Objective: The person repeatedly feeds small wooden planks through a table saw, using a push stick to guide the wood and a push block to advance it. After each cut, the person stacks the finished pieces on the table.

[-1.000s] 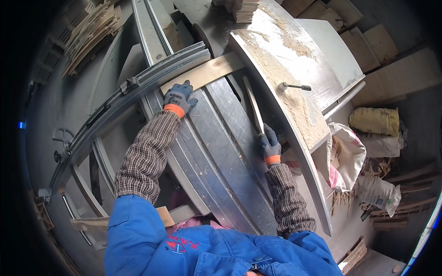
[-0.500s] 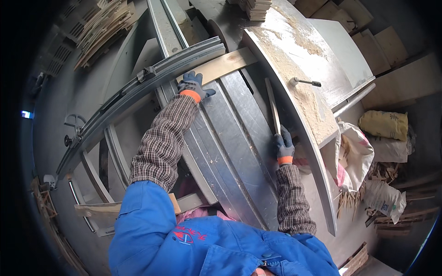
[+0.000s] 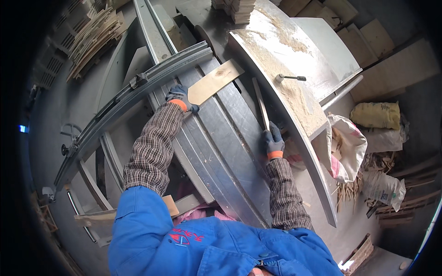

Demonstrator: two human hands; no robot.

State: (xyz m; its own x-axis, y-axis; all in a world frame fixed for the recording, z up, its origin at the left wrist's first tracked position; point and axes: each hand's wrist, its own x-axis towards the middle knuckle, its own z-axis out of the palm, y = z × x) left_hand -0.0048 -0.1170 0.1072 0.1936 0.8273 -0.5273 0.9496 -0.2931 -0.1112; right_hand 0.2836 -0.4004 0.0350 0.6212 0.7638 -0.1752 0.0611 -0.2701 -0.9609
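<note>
My left hand point(image 3: 181, 97), in a grey-blue work glove with an orange cuff, is closed on the near left end of a flat, pale wooden board point(image 3: 216, 82). The board lies slanted over the grooved metal saw table point(image 3: 216, 147), its left end apart from the long metal fence point(image 3: 152, 76). In my right hand point(image 3: 274, 139), gloved alike, is the lower end of a thin wooden strip point(image 3: 260, 103). The strip points away from me, beside the long raised guide point(image 3: 281, 101) at the right of the table.
Sawdust and a small black-handled lever point(image 3: 294, 78) are on the bright right-hand surface. Stacked boards point(image 3: 241, 10) stand at the far end. An open white sack point(image 3: 345, 147) of offcuts sits at the right, and a pile of slats point(image 3: 94, 39) at the far left.
The board has swung away from the fence and now lies at a slant, with my left hand closed on its end. My right hand still holds the strip. The whole view has shifted slightly.
</note>
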